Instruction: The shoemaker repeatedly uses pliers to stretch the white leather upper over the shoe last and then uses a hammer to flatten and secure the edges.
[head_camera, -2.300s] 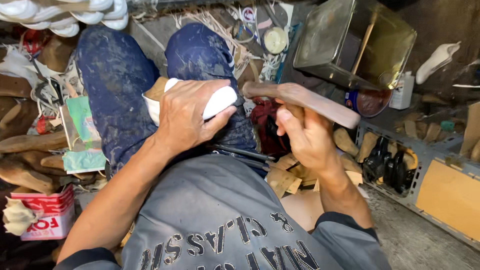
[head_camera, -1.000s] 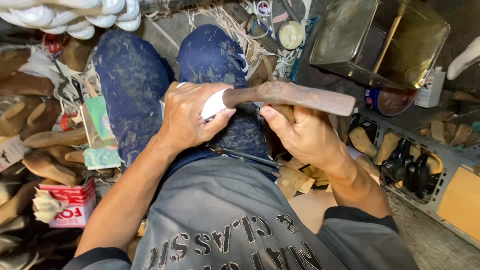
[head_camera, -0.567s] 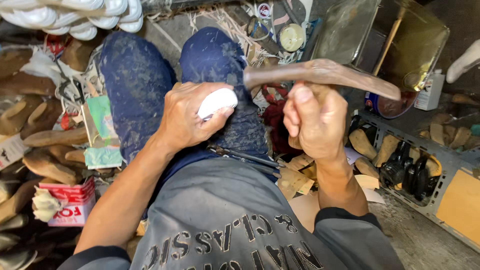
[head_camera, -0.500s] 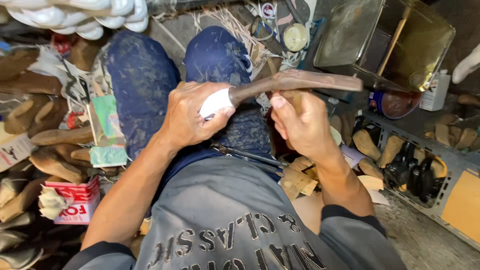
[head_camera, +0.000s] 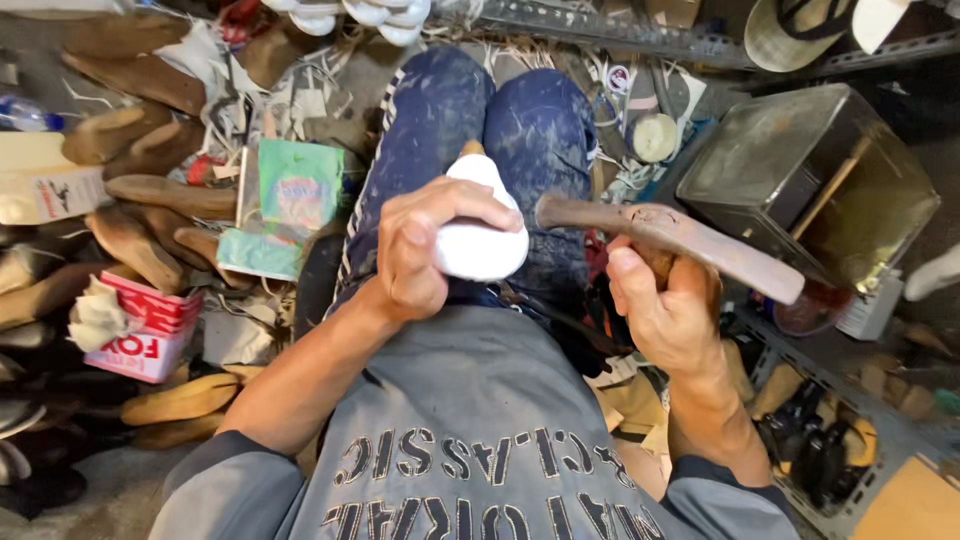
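The left hand (head_camera: 425, 250) is clenched over a smooth white rounded shoe form (head_camera: 478, 240), fingers curled across its top and thumb pressed on its near side. The form rests on the person's lap, between the knees, its narrow pale tip pointing away from the body. Its surface looks matte and even, like covered leather or cloth.

The right hand (head_camera: 668, 315) is wrapped tight around the wooden handle of a hammer (head_camera: 670, 238), thumb lying up along the grip. The hammer's long head is worn, reddish-brown metal, dull and pitted; its blunt end sits just beside the white form, and the other end reaches out to the right.

Beneath both hands are legs in dark blue trousers (head_camera: 440, 120), mottled with pale dust. Nearer the camera is a grey shirt (head_camera: 470, 420) with stitched lettering.

To the left lies a heap of brown wooden shoe lasts (head_camera: 150, 195), smooth and curved, with a green paper packet (head_camera: 295, 190) and a red and white carton (head_camera: 150, 325) among them. To the right stands a square tin box (head_camera: 790, 165) of tarnished metal, tilted, with a wooden stick leaning inside. A round roll of tape (head_camera: 655, 137) lies beyond the knees amid pale scraps.
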